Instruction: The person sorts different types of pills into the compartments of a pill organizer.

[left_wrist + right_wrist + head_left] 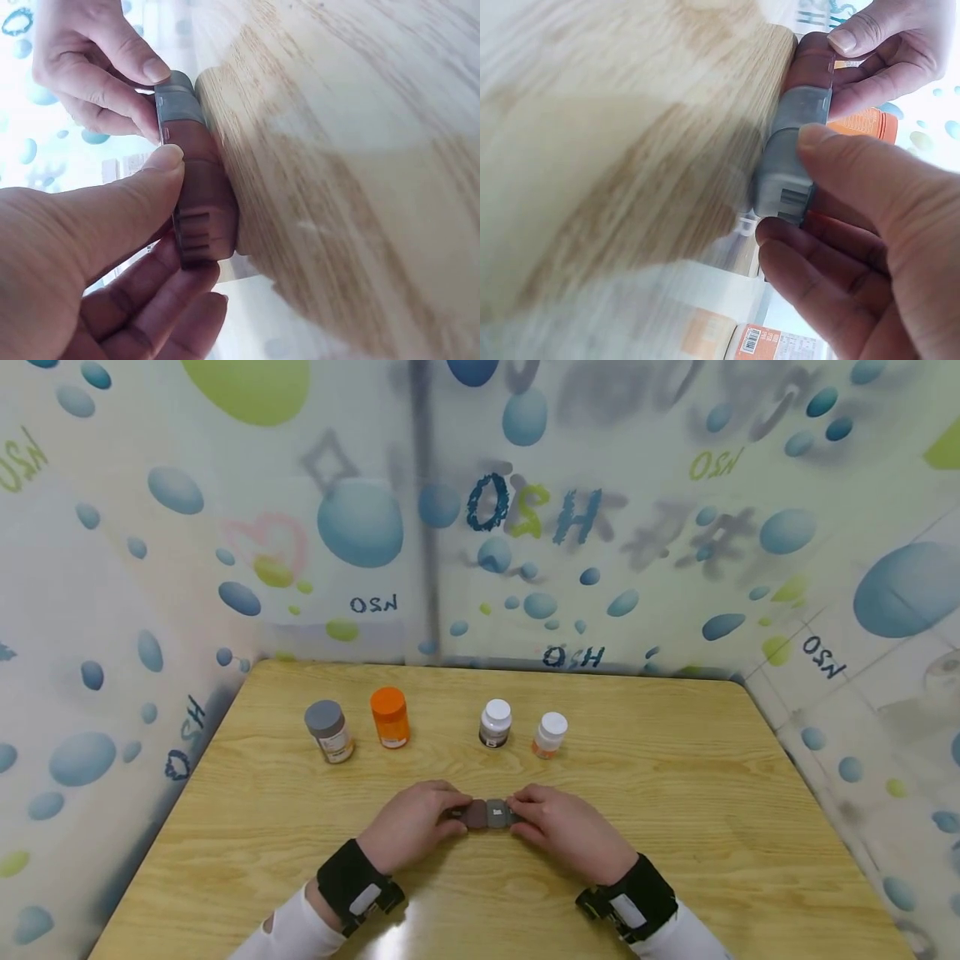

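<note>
A small pill organizer (pixel 487 814) lies on the table in front of the person, brownish at its left part and grey at its right. My left hand (pixel 417 823) pinches the brown end between thumb and fingers; the left wrist view shows the thumb along the near edge of the organizer (pixel 202 180). At the grey end my right hand (pixel 568 832) does the same, its thumb on the near edge of the organizer (pixel 784 161) in the right wrist view. The lids look closed. Fingers hide both ends in the head view.
Behind the hands stand a grey-capped bottle (pixel 328 731), an orange bottle (pixel 391 718), a white-capped bottle with a dark label (pixel 495 723) and a white bottle with an orange label (pixel 550 735). The wooden table (pixel 675 760) meets a patterned wall covering (pixel 480 593).
</note>
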A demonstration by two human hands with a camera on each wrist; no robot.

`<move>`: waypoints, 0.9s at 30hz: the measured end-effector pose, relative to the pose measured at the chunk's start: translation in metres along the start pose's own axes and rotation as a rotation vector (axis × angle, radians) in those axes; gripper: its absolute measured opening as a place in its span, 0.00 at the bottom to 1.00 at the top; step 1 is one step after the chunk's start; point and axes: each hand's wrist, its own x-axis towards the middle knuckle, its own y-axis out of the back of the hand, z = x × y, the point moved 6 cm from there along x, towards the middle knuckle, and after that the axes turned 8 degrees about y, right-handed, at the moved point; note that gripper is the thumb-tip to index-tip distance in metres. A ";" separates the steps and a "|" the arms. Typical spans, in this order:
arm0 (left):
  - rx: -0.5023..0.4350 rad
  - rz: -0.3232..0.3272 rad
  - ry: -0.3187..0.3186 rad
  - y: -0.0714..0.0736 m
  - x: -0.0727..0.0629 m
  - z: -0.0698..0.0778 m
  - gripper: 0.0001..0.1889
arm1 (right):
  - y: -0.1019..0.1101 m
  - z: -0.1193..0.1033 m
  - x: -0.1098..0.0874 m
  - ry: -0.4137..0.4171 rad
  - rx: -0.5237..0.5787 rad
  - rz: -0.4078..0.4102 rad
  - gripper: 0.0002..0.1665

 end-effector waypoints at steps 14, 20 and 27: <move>0.000 -0.013 0.020 -0.001 0.003 -0.002 0.19 | 0.001 0.000 0.000 0.042 -0.025 0.008 0.20; -0.021 -0.006 0.012 0.000 0.004 -0.002 0.19 | 0.000 0.000 0.000 0.051 -0.021 0.006 0.21; -0.023 0.007 0.019 0.002 0.005 -0.001 0.19 | 0.006 0.002 0.001 0.032 -0.003 0.000 0.19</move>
